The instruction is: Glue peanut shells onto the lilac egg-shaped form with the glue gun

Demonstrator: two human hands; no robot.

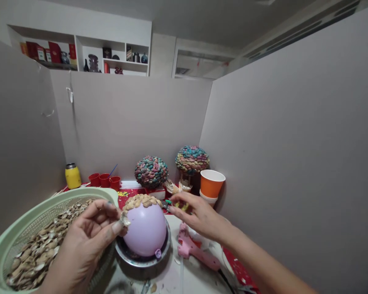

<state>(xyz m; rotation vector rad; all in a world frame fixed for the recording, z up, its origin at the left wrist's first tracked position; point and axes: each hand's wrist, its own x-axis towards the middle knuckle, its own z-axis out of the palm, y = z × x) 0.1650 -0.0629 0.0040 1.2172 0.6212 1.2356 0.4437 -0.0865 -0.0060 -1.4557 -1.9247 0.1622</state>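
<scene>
A pale, whitish nut shell is pinched between the thumb and fingers of my left hand, just left of the balloon. The lilac balloon rests in a shiny metal bowl, its knot low at the front right. Tan shells form a cap over its top. My right hand hovers behind and right of the balloon, fingers stretched out and apart, with nothing visible in it. Below that hand lies a pink glue gun on the table.
A green colander full of shells stands left. Behind are a yellow jar, red cups, two balls covered in coloured shells and orange paper cups. Grey partitions enclose the table.
</scene>
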